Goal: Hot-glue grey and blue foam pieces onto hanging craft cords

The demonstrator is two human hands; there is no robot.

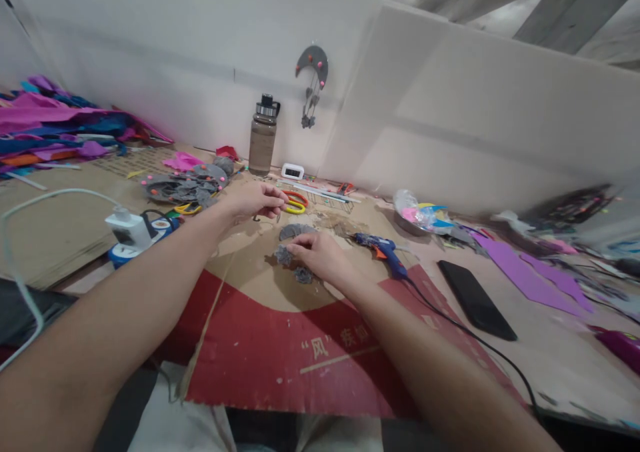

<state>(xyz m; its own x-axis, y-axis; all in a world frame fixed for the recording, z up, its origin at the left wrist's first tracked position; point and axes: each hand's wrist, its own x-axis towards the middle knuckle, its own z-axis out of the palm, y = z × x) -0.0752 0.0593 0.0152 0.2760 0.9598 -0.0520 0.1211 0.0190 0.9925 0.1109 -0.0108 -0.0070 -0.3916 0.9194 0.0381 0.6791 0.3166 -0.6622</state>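
Note:
My left hand [257,201] is raised over the cardboard, its fingers curled closed at the near end of a pair of scissors with red and yellow handles [299,205]. The scissors' blades are hidden by the hand. My right hand [317,252] pinches a small grey felt flower [283,255] between thumb and fingers. Just below it lies another grey flower [303,275]. A dark grey felt crescent [295,231] rests on the cardboard behind the right hand, partly covered by it.
A blue glue gun [383,249] lies to the right, its cable running past a black phone [475,299]. A water bottle [263,139] and small clock [293,171] stand behind. Left are a power strip [135,239] and grey felt pieces [185,185]. A crescent ornament [313,65] hangs on the wall.

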